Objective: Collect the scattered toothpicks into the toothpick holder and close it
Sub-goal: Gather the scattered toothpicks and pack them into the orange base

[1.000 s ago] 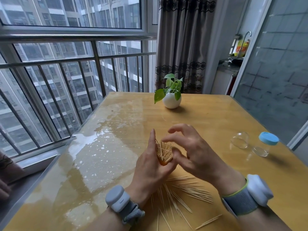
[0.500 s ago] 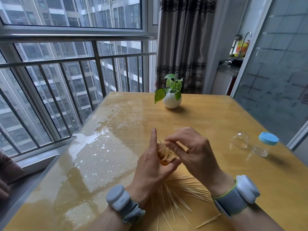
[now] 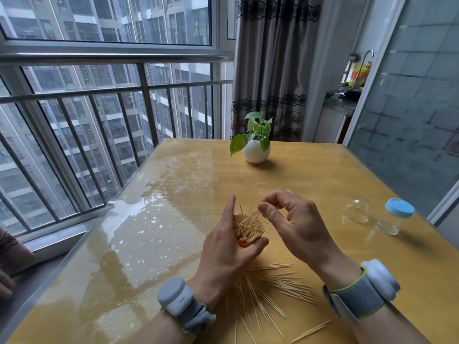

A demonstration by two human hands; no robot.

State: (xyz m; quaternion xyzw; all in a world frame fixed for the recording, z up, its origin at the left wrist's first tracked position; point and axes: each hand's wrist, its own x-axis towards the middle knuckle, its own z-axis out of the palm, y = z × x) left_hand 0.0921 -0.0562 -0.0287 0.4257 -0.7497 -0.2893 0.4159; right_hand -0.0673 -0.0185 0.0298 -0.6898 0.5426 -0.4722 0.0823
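Running along the left: window (image 3: pixel 99 26) behind a metal railing (image 3: pixel 111 90), with tower blocks outside.
Desk (image 3: pixel 154 244): glossy yellow wood, with pale window glare across its left half.
Left hand (image 3: pixel 223 252): raised over the middle of the desk. The forefinger points straight up. The thumb and the other fingers are curled round the holder, gripping it.
Holder (image 3: pixel 244 242): a small orange-brown cup held in the left hand above the desk. Only its lower part shows between thumb and palm.
Toothpicks (image 3: pixel 248 228): a dense bundle standing in the holder, with tips splayed at uneven angles.
Plant (image 3: pixel 255 150): green leaves in a round white pot at the far middle of the desk, well apart from the hands.
Loose toothpicks (image 3: pixel 273 286): many lie flat on the desk beneath and between the two wrists, fanning out to the right. A few lie near the front edge.
Right hand (image 3: pixel 298 227): just right of the holder. Thumb and forefinger pinch the top ends of a few toothpicks from the bundle, and the other fingers are loosely curled.
Dome (image 3: pixel 356 212): clear, resting on the desk to the right of the right hand, apart from it.
Jar (image 3: pixel 395 219): small and clear with a blue lid, just beside the dome and near the desk's right edge.
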